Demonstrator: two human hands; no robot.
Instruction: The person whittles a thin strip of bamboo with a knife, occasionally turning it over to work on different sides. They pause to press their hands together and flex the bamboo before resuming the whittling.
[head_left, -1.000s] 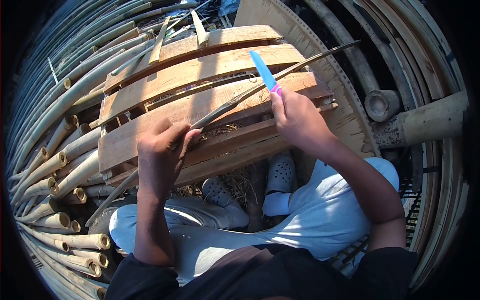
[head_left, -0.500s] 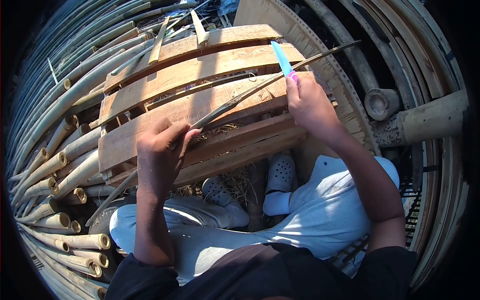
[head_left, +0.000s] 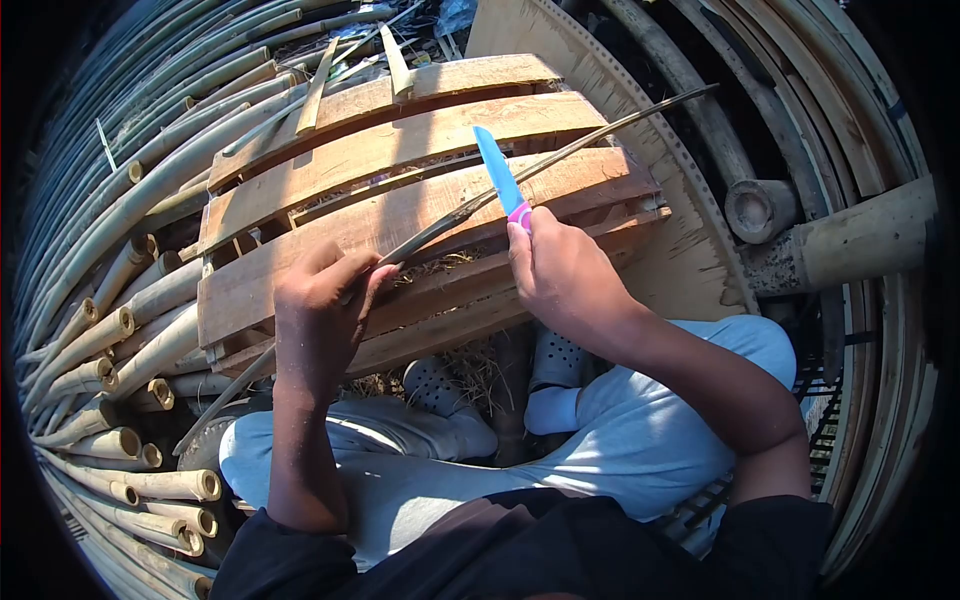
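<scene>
My left hand (head_left: pixel 325 295) is closed around a long, thin bamboo strip (head_left: pixel 575 148). From there the strip slants up to the right across the slatted wooden crate (head_left: pixel 250 285), and its other end sticks out below my wrist at the lower left. In my right hand (head_left: pixel 565 270) is a knife (head_left: pixel 497 172) with a blue blade and a pink handle. The blade points up and crosses the strip near its middle, a short way to the right of my left hand.
Cut bamboo poles (head_left: pixel 120 325) are piled along the left. Two short split pieces (head_left: pixel 318 88) lie on the crate's far slats. At right are a curved plywood sheet (head_left: pixel 690 225), a thick bamboo pole (head_left: pixel 870 240) and long boards. My feet in grey clogs (head_left: pixel 558 357) rest below the crate.
My right hand has drawn the knife to the left and down along the strip, closer to my left hand. My left hand has stayed in place, still gripping the strip.
</scene>
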